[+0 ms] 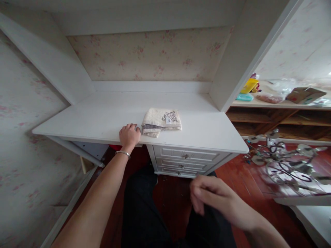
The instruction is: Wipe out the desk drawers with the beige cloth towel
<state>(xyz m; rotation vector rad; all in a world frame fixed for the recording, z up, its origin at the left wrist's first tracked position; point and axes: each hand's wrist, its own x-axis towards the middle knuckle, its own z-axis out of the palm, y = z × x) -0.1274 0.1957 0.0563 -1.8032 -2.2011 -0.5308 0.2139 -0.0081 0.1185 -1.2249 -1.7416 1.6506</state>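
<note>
A folded cream towel point(162, 121) with a dark pattern and a small tag lies on the white desk top point(103, 117). My left hand point(129, 135) rests at the desk's front edge, fingers curled on the surface, just left of the towel and touching or almost touching its corner; a silver bangle circles the wrist. My right hand point(214, 199) hovers low over my lap, away from the desk, fingers loosely curled and slightly blurred, with nothing seen in it.
White drawers point(186, 160) sit under the desk's right half. White side panels point(240, 51) flank the recess. A wooden shelf point(281, 103) at right carries bags, a box and a yellow item. A metal chandelier point(284, 162) lies on the red floor.
</note>
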